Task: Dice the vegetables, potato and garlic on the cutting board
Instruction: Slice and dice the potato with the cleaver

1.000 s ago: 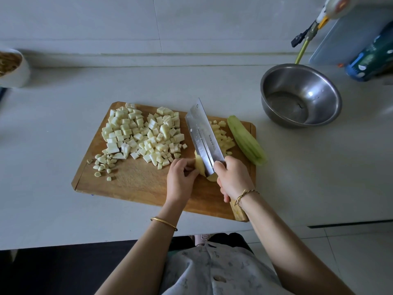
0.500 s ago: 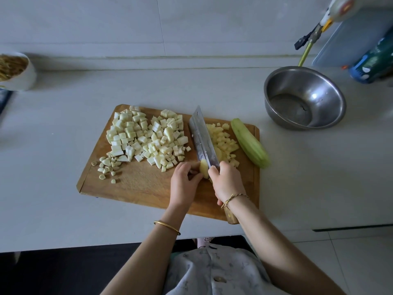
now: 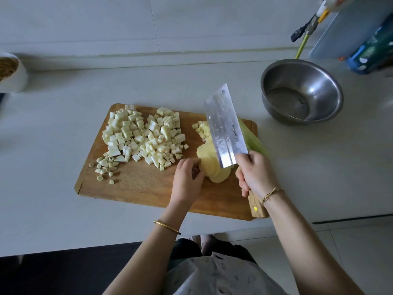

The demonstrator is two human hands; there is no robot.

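A wooden cutting board (image 3: 136, 186) lies on the white counter. A big heap of pale diced vegetable (image 3: 144, 137) covers its far left, with chopped garlic bits (image 3: 105, 168) below it. Fanned yellow potato slices (image 3: 212, 165) lie at the middle right, and small potato dice (image 3: 203, 129) sit behind them. My left hand (image 3: 187, 177) touches the slices' left edge with curled fingers. My right hand (image 3: 255, 173) grips a cleaver (image 3: 225, 126), its blade tilted flat above the slices. A peeled green cucumber (image 3: 253, 139) lies mostly hidden behind the blade.
A steel bowl (image 3: 302, 92) stands on the counter at the back right. Behind it are a blue-green bottle (image 3: 370, 54) and a green-handled tool (image 3: 306, 37). A white bowl of food (image 3: 10, 73) sits at the far left edge. The counter's front edge runs just below the board.
The cleaver has lifted off the potato and tilted with its flat side up. The cut slices have fallen flat into a fan beside my left hand.
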